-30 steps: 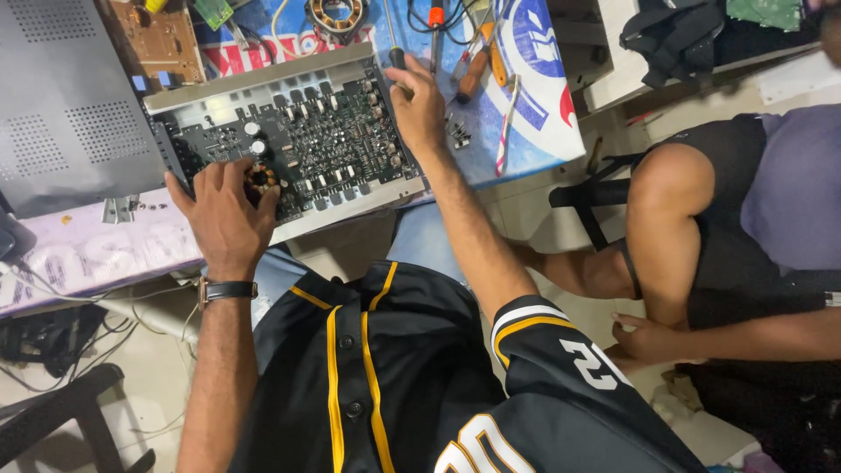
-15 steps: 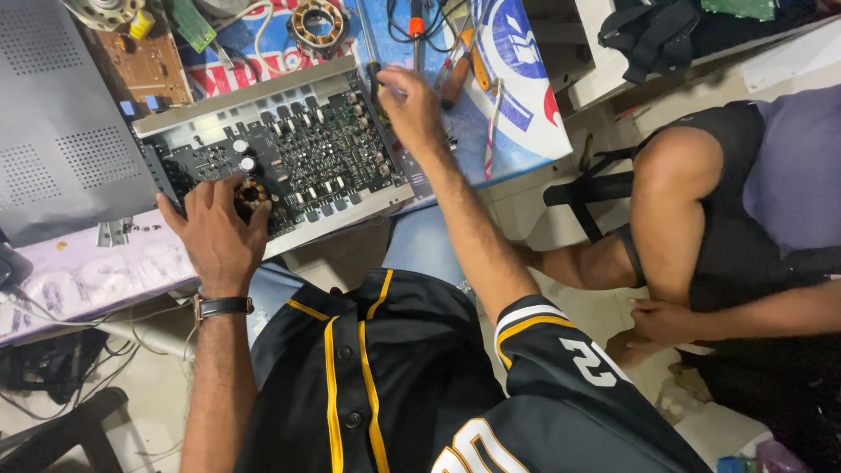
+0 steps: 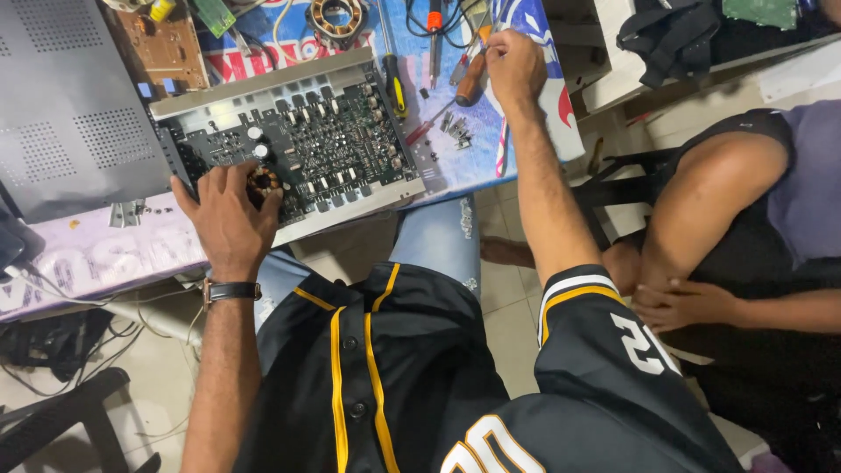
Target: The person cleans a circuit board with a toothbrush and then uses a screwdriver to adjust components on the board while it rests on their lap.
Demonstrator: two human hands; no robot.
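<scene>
Overhanging table edge (image 3: pixel 491 180): circuit board (image 3: pixel 333 140) under left hand (image 3: pixel 229 219)

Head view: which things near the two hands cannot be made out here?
- Right hand: its curled fingers hide whatever they grip among the tools.
- Left hand: its palm hides part of the open green circuit board.
- Small silver screws: too small to count.

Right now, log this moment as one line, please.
left hand: resting on open circuit board | right hand: at screwdrivers on blue mat | second person seated at right
</scene>
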